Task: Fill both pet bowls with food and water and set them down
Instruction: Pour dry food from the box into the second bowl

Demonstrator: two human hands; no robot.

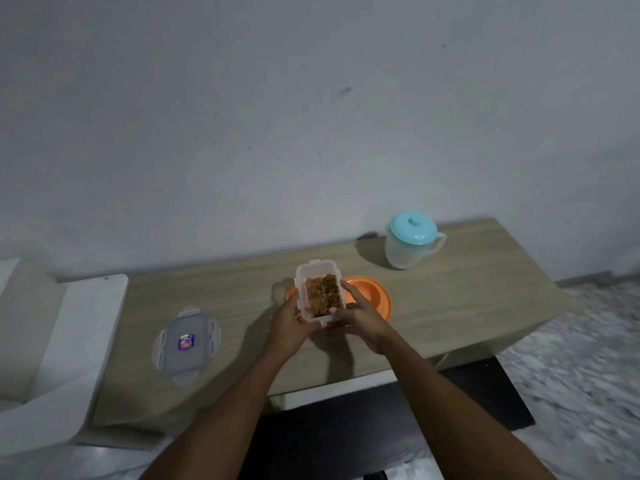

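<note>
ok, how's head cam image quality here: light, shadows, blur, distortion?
Head view: dim, cool light; the jug throws a soft shadow to its left on the table; the floor at right is smeared; table edges bow from the wide-angle lens; the food container at centre is fairly sharp.

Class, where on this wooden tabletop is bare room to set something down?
Free: between the clear clip-lock lid and the orange plastic bowl; the wooden tabletop's right end, before the translucent turquoise-lidded jug. Crowded: centre, left hand and right hand hold the clear food tub over the bowl.
</note>
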